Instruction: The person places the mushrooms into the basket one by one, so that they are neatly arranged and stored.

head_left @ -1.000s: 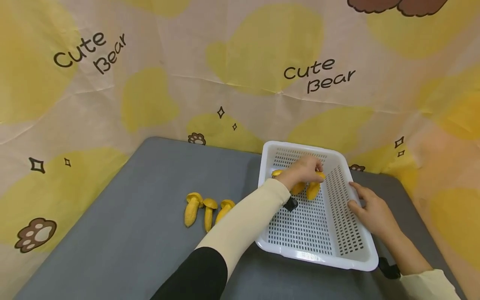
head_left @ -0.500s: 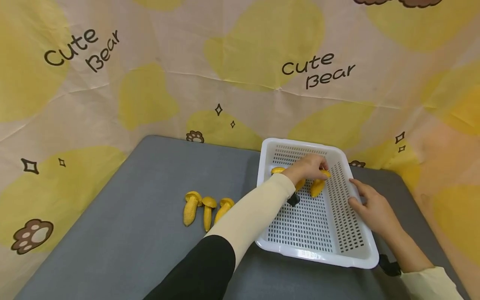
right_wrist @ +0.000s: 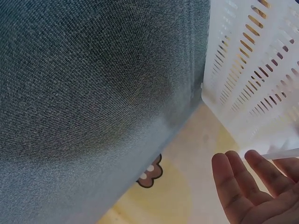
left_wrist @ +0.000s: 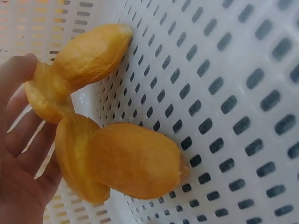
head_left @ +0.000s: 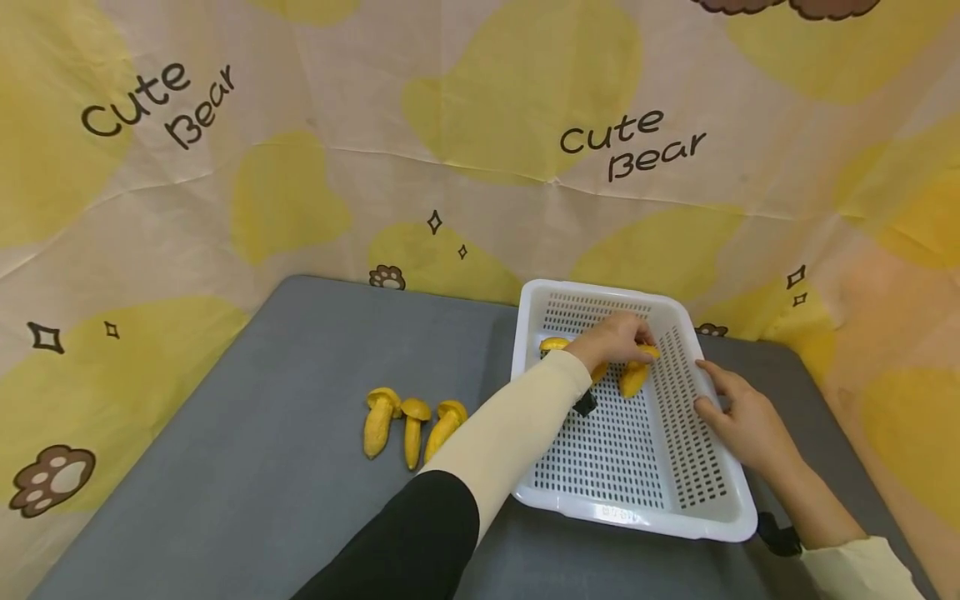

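Note:
A white perforated plastic basket (head_left: 622, 521) stands on the grey table. My left hand (head_left: 615, 337) reaches into its far part and pinches a yellow mushroom (left_wrist: 88, 60) by the cap between thumb and fingers. Against that cap, in the left wrist view, a second yellow mushroom (left_wrist: 140, 161) lies on the basket floor. Another yellow mushroom (head_left: 555, 343) shows at the basket's left side, partly hidden by my left wrist. My right hand (head_left: 750, 425) rests at the basket's right rim from outside, fingers loosely extended; its fingertips (right_wrist: 254, 156) are beside the rim in the right wrist view.
Left of the basket, three yellow mushrooms lie in a row on the table (head_left: 247, 467): a left mushroom (head_left: 381, 421), a middle mushroom (head_left: 414, 429) and a right mushroom (head_left: 447, 425) partly behind my left forearm. A printed cloth (head_left: 487, 100) hangs behind the table.
My left hand has shifted slightly right inside the basket, and the mushroom it pinches has moved slightly towards the right wall. The right hand has stayed at the rim.

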A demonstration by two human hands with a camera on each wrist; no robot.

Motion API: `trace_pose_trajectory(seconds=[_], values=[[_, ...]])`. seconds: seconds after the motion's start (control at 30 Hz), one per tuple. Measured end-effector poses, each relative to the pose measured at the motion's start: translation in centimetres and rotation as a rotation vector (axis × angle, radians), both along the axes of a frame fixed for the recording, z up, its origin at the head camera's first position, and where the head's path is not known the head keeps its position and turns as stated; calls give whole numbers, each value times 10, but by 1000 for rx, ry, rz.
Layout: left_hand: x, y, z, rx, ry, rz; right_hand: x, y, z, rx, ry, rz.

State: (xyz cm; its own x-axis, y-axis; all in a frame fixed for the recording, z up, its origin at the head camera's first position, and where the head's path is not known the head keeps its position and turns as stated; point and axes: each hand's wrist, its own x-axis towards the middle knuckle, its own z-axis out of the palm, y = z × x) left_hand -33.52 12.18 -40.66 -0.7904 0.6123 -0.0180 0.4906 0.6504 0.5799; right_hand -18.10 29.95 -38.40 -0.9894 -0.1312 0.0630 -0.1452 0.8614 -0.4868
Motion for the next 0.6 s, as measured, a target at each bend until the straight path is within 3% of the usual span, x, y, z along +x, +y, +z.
trace_pose_trajectory(seconds=[0.6], values=[[-1, -1, -7, -73, -18, 58, 2, -1, -1, -5, -10, -11]])
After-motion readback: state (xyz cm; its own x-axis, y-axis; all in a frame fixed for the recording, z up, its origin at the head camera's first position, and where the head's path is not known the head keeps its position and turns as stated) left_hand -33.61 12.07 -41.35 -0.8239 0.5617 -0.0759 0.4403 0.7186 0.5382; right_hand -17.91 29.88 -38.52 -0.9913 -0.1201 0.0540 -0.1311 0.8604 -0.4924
